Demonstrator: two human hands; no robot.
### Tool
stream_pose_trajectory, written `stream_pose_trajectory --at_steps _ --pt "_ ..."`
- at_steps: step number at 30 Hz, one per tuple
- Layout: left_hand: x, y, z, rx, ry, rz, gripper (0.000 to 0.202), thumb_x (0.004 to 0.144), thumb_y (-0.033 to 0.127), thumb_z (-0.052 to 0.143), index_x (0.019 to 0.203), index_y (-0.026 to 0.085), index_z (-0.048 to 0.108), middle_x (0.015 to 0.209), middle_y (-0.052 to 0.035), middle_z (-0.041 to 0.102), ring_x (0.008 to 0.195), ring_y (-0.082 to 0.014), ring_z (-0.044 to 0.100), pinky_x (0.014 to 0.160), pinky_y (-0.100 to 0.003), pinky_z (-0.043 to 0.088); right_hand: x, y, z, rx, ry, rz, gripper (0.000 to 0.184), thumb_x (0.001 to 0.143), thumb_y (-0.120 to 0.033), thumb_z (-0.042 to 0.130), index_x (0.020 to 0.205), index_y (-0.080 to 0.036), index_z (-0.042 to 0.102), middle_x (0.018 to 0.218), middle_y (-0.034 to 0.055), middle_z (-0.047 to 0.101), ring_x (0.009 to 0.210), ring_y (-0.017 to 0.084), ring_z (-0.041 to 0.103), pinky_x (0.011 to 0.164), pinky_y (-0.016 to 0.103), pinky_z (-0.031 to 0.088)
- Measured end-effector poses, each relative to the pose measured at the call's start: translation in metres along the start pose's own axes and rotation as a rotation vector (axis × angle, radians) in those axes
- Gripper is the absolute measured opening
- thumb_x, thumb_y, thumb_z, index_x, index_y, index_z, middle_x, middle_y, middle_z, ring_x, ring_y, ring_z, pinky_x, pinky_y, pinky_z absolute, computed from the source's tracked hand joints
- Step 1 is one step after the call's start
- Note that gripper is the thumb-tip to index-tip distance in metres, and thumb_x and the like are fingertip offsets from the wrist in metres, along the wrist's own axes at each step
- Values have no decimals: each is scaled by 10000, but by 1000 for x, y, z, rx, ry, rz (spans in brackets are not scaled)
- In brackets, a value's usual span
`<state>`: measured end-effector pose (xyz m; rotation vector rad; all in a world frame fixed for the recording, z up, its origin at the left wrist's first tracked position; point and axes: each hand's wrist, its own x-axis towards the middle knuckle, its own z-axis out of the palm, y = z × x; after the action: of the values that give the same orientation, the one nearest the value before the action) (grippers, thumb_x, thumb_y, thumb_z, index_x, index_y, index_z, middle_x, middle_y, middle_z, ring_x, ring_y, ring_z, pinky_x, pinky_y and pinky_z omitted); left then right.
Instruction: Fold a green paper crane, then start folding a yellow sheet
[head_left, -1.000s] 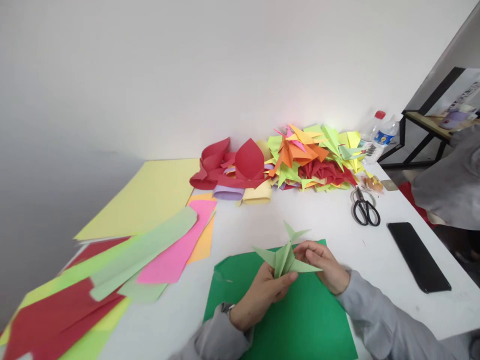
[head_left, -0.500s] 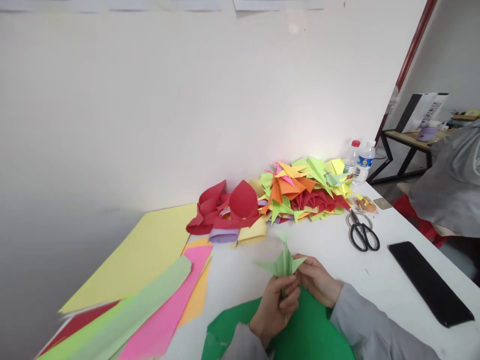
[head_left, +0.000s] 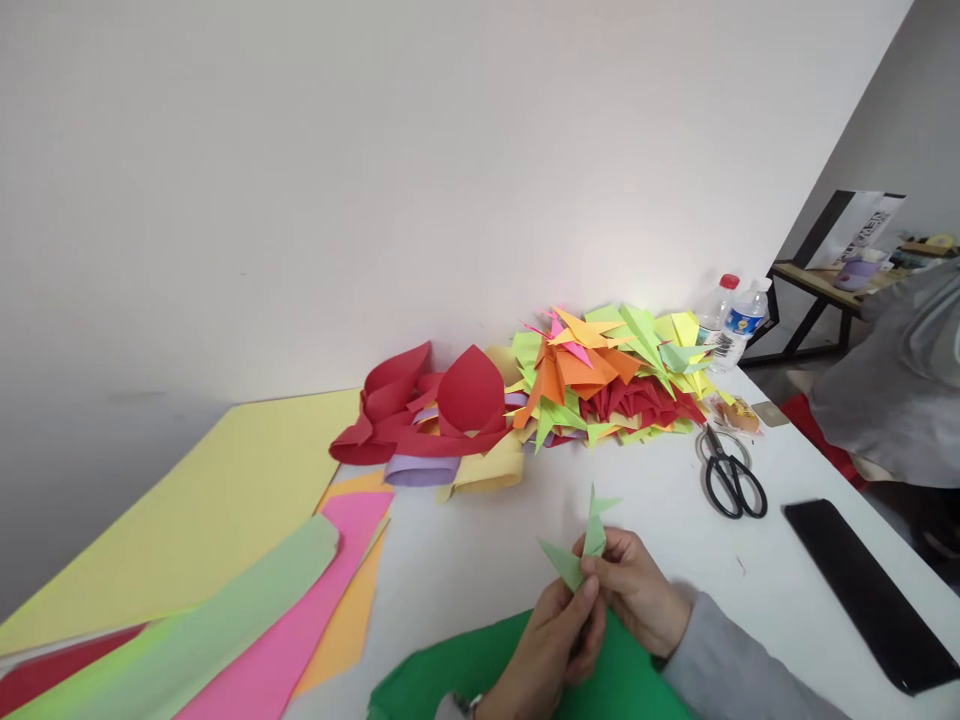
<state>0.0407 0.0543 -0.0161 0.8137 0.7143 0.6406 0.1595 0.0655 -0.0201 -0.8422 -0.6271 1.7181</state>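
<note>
A pale green folded paper crane [head_left: 593, 538] is held upright between both hands, its pointed head and one wing showing above the fingers. My left hand [head_left: 551, 635] pinches its lower part, which the fingers mostly hide. On the right side, my right hand [head_left: 634, 583] grips the crane with thumb and fingertips, the two hands touching. Beneath them lies a green sheet [head_left: 450, 655] on the white table [head_left: 457, 560].
Folded cranes in many colours form a pile [head_left: 607, 375] by the wall, beside rolled red paper [head_left: 469, 395]. Scissors [head_left: 726, 475] and a black phone-like slab [head_left: 862, 590] lie right. Two bottles [head_left: 739, 325] stand behind. Coloured sheets [head_left: 277, 620] spread left. A person in grey [head_left: 900, 370] sits at right.
The crane has turned between my hands, so its wings no longer spread to both sides. My right hand has come further round its front. The camera view has shifted slightly.
</note>
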Motion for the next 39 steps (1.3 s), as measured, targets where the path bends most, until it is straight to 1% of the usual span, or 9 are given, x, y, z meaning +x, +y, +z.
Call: stream_pose_trajectory --at_steps 4,6,9,15,20,24,27,32,39 --pt "-1 2 1 -41 -13 -46 599 704 740 624 585 197 401 403 120 252 324 -17 149 347 -193 95 1 0 -5 -63 -11 -14 389 613 -439 868 661 -132 634 493 -70 515 414 31 335 417 178 223" --pt "-2 2 1 -69 4 -52 585 678 746 642 662 195 444 420 132 253 328 -19 142 348 -189 100 1 -1 -7 -90 -33 -29 436 647 -517 826 666 -135 617 488 -63 528 384 29 332 397 187 206" --pt "-2 0 2 -22 35 -47 596 678 765 621 743 186 496 406 131 291 319 -30 169 340 -194 122 1 -2 -10 -134 -31 -64 458 694 -560 777 658 -144 590 490 -51 553 354 36 364 378 192 216" --pt "2 -8 3 65 78 -58 631 670 813 565 744 191 492 393 138 282 306 -32 164 340 -209 127 -1 0 -13 -158 14 -127 448 735 -527 757 601 -152 551 490 -51 556 329 36 375 355 192 223" --pt "3 -10 2 64 29 -69 627 700 824 510 759 200 481 400 133 293 304 -37 167 344 -224 124 -5 -1 -17 -219 -24 -135 400 721 -499 781 670 -148 597 452 -66 543 340 50 393 388 193 268" --pt "2 -9 4 90 -10 -37 638 687 833 509 765 200 476 433 128 294 325 -39 188 360 -240 124 -9 -4 -21 -312 -40 -146 371 784 -474 738 678 -148 595 445 -58 544 351 59 403 407 198 291" --pt "1 -8 7 113 6 9 649 681 847 486 760 203 460 458 129 275 342 -40 190 367 -249 121 -9 -6 -20 -299 -25 -137 403 746 -498 761 648 -147 590 466 -48 552 343 56 396 388 198 271" --pt "2 -10 5 75 -31 21 648 681 843 487 785 204 463 476 134 270 342 -40 183 368 -252 105 -7 -7 -18 -307 -28 -129 430 725 -536 762 642 -147 601 441 -52 534 326 50 362 381 196 256" --pt "10 -18 2 99 -32 28 683 628 884 476 751 213 451 447 134 308 303 -38 194 333 -232 108 -1 -4 -25 -348 -111 -124 389 722 -486 783 660 -149 599 409 -52 537 313 65 377 372 197 239"
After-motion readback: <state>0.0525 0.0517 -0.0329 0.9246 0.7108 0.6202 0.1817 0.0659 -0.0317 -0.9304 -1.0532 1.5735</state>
